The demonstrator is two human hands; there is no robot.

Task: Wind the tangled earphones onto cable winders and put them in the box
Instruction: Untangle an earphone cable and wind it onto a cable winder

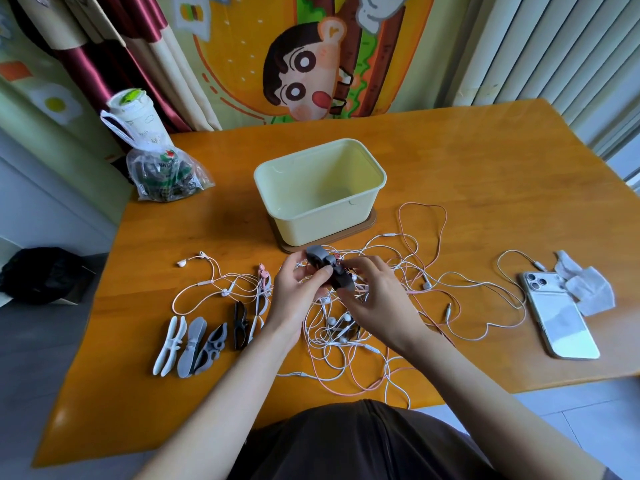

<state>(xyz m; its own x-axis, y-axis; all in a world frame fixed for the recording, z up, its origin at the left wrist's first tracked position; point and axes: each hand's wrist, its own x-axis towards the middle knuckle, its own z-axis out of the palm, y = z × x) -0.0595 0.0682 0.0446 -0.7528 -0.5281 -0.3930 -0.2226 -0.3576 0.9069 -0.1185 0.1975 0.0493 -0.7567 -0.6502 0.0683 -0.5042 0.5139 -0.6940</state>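
Left hand (298, 289), right hand (374, 299) both pinching the grey rubber cable winder (327, 271), tangled white-pink earphones (346, 341) right under it, before the yellow plastic box (263, 188)

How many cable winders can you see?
6. A white winder, light grey winder, dark grey winder and black winder lie in a row, a pale winder beside them; left hand and right hand hold a grey winder. Tangled earphones may hide more.

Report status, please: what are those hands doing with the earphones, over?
Left hand and right hand: both grip grey cable winder. Earphones lie tangled on table below. Yellow box empty. Nothing blocking it.
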